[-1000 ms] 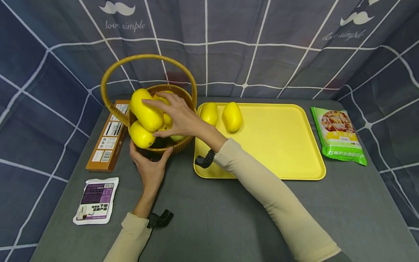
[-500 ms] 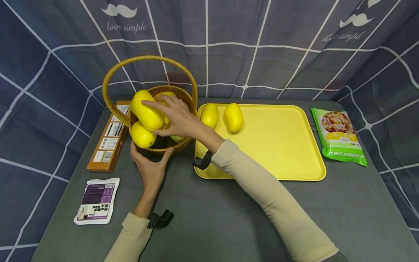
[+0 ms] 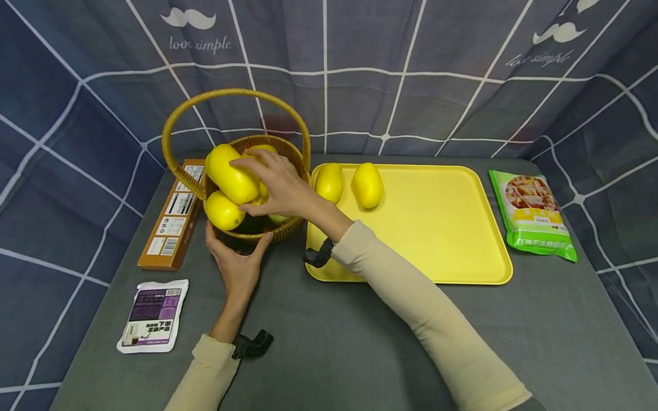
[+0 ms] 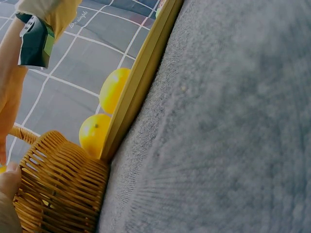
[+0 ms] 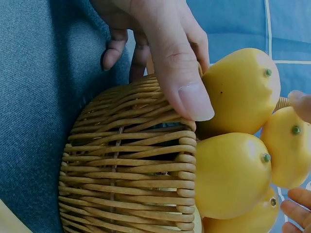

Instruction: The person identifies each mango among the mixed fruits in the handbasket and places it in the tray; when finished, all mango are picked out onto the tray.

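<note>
A wicker basket point(image 3: 289, 229) with a tall looped handle stands at the back left, filled with several yellow mangoes. My left hand point(image 3: 236, 265) grips its near side, and in the right wrist view the left thumb point(image 5: 182, 77) lies along the woven rim. Over the basket, my right hand point(image 3: 280, 185) holds the uppermost mango point(image 3: 228, 174) between thumb and fingers. Below that one, another mango point(image 3: 223, 211) leans out over the rim. The right palm hides part of the fruit behind. In the left wrist view the basket's wall point(image 4: 65, 187) is close.
A yellow tray point(image 3: 426, 228) lies right of the basket, bearing two mangoes point(image 3: 367, 185) at its back left. A brown box point(image 3: 172, 228) lies left of the basket, a white-and-purple pouch point(image 3: 153, 317) in front of it. A green food packet point(image 3: 534, 214) lies far right.
The uppermost mango has tipped and sunk slightly under my right hand, which has barely moved. My left hand keeps its place on the basket.
</note>
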`<state>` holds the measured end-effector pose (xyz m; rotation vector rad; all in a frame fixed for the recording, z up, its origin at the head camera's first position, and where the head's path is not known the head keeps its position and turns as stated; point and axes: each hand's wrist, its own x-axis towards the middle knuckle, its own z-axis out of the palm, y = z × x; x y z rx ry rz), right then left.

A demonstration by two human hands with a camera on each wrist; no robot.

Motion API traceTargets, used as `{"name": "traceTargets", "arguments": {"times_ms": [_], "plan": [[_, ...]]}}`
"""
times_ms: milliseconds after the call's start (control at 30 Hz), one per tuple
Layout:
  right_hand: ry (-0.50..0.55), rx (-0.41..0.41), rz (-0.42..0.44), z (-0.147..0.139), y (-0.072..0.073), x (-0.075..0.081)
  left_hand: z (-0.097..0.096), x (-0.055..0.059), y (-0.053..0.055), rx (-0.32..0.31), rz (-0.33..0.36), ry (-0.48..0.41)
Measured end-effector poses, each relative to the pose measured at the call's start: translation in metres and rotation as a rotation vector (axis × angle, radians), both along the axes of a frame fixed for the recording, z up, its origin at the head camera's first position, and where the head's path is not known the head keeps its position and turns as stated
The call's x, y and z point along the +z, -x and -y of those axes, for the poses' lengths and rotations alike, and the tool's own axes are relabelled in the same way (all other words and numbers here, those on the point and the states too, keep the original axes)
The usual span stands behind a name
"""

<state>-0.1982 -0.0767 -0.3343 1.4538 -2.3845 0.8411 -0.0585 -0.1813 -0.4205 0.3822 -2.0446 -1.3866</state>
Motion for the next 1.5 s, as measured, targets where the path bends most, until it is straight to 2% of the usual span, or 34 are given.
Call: {"name": "traceTargets", "arguments": {"times_ms": [233, 400, 833, 1067, 1333, 1500], "plan": [[-0.032, -0.011, -0.048, 0.004, 0.001, -0.004, 0.000, 0.000, -0.001, -0.004, 0.010, -0.007], [-0.013, -0.006, -0.050, 0.004, 0.002, -0.006, 0.000, 0.002, -0.001, -0.010, 0.010, -0.004], [0.171, -0.022, -0.075, -0.018, -0.006, 0.001, 0.000, 0.003, -0.001, -0.004, 0.011, -0.011], [0.268, -0.053, -0.071, -0.055, -0.009, -0.006, 0.000, 0.003, -0.001, -0.014, -0.005, -0.001], [0.328, -0.129, -0.019, -0.103, -0.007, -0.021, 0.001, 0.000, -0.001, -0.012, -0.026, -0.001], [0.356, -0.166, 0.004, -0.129, -0.007, -0.024, 0.000, -0.002, -0.002, -0.014, -0.039, -0.012]]}}
